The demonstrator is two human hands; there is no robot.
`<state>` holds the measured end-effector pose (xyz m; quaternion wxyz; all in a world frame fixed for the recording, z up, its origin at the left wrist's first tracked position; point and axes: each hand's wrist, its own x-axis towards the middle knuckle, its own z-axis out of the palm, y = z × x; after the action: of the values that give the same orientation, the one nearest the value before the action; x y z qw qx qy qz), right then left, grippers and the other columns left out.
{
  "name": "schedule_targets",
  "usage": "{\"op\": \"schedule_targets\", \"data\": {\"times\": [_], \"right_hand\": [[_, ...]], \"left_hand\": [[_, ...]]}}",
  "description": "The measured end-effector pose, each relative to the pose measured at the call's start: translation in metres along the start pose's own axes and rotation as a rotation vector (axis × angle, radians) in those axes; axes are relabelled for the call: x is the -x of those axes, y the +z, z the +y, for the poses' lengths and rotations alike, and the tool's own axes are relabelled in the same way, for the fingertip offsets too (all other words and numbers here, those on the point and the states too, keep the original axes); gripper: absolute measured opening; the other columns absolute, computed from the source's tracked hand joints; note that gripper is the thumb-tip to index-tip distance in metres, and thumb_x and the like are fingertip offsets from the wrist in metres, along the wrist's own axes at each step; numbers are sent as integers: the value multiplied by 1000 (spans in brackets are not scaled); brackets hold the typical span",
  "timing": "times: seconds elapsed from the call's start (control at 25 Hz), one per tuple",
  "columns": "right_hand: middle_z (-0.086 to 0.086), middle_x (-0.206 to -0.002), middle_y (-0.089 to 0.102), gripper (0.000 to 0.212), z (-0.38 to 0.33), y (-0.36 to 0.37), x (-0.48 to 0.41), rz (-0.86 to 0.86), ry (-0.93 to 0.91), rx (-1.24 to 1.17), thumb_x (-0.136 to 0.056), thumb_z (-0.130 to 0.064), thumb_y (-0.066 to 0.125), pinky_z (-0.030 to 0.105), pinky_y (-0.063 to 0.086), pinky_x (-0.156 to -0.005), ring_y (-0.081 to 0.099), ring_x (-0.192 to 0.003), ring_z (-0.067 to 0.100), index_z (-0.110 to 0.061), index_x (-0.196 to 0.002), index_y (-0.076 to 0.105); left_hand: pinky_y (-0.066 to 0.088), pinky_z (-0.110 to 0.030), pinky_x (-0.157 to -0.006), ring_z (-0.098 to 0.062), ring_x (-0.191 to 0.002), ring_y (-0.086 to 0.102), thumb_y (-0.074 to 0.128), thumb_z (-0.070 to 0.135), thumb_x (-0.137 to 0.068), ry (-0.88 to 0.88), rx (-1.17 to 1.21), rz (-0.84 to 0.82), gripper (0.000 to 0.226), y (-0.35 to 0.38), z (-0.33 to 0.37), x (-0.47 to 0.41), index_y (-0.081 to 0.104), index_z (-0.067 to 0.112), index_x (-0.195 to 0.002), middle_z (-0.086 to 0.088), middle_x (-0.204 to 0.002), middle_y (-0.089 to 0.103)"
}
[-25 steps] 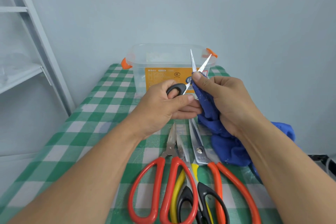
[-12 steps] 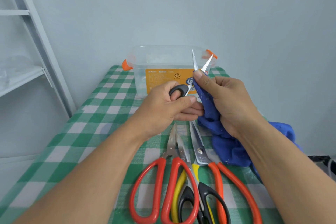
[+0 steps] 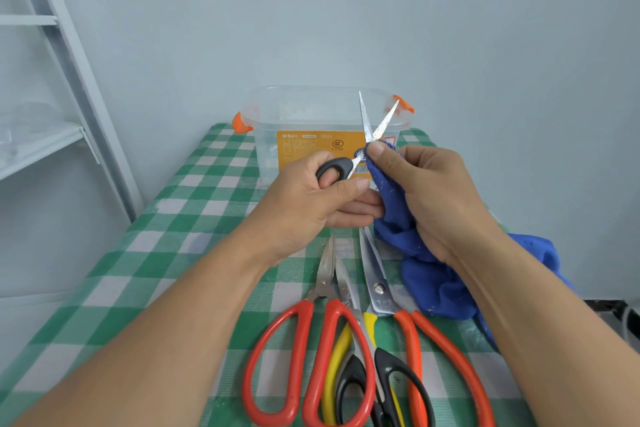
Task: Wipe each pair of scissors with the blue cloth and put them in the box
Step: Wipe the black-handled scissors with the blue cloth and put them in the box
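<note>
Scissors (image 3: 364,118) unmoved, left hand (image 3: 304,198) grips, right hand (image 3: 436,191) pinches

The pivot of the small scissors (image 3: 365,120) was hidden behind the thumb of the right hand (image 3: 436,198) and the blue cloth (image 3: 433,284). Their second finger loop was buried in the left hand (image 3: 311,198). Print on the orange label (image 3: 304,149) of the box (image 3: 311,107) was too small to read, and both hands covered its lower part. On the desk (image 3: 138,270), the handles of the orange-handled scissors (image 3: 375,274) and the yellow-and-black scissors (image 3: 398,367) ran off the bottom edge.
</note>
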<state>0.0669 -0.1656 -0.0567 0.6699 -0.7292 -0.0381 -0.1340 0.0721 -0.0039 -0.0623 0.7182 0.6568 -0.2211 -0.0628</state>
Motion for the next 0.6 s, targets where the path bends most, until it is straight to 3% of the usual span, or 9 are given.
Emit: {"op": "schedule_targets", "data": {"times": [0.08, 0.16, 0.24, 0.4, 0.48, 0.6], "right_hand": [[2, -52, 30, 56, -2, 1, 0, 62, -36, 59, -89, -46, 71, 24, 28, -46, 28, -48, 16, -9, -60, 43], [2, -53, 31, 55, -1, 0, -1, 72, -48, 61, -89, -46, 71, 23, 29, -46, 29, -49, 16, -9, -60, 44], [7, -58, 40, 51, 1, -1, -2, 40, -43, 65, -91, -41, 71, 28, 36, -53, 38, -54, 18, 0, -67, 53], [5, -63, 61, 23, 0, -4, 0, -52, 22, -20, -95, -22, 68, 29, 46, -59, 56, -59, 16, -2, -84, 69], [8, -64, 56, 28, 0, -4, 1, -44, 17, -13, -97, -23, 66, 30, 43, -56, 52, -60, 18, 2, -85, 66], [3, -58, 36, 44, 0, 0, 1, 40, -49, 100, -96, -37, 66, 24, 31, -47, 33, -53, 15, -3, -72, 53]], "left_hand": [[63, -38, -74, -36, -86, 76, 61, 2, -96, 2, -32, -19, 27, 3, -1, 0, 42, 11, -80, -27, -92, 74], [63, -38, -74, -35, -85, 76, 61, 2, -96, 3, -35, -17, 25, 4, -3, 0, 42, 10, -81, -27, -91, 74], [63, -36, -72, -35, -85, 76, 61, 4, -96, 1, -5, 3, 20, 2, -3, -1, 46, 10, -84, -26, -90, 74], [61, -31, -68, -33, -82, 76, 62, 6, -95, -17, 47, 45, 14, -2, -3, -1, 48, 7, -94, -23, -87, 75], [62, -31, -68, -34, -83, 76, 62, 6, -95, -21, 53, 35, 15, -2, -3, -1, 47, 8, -92, -25, -89, 75], [63, -36, -72, -36, -86, 75, 60, 3, -96, -14, 18, -5, 26, 1, -2, 0, 41, 11, -81, -27, -92, 74]]}}
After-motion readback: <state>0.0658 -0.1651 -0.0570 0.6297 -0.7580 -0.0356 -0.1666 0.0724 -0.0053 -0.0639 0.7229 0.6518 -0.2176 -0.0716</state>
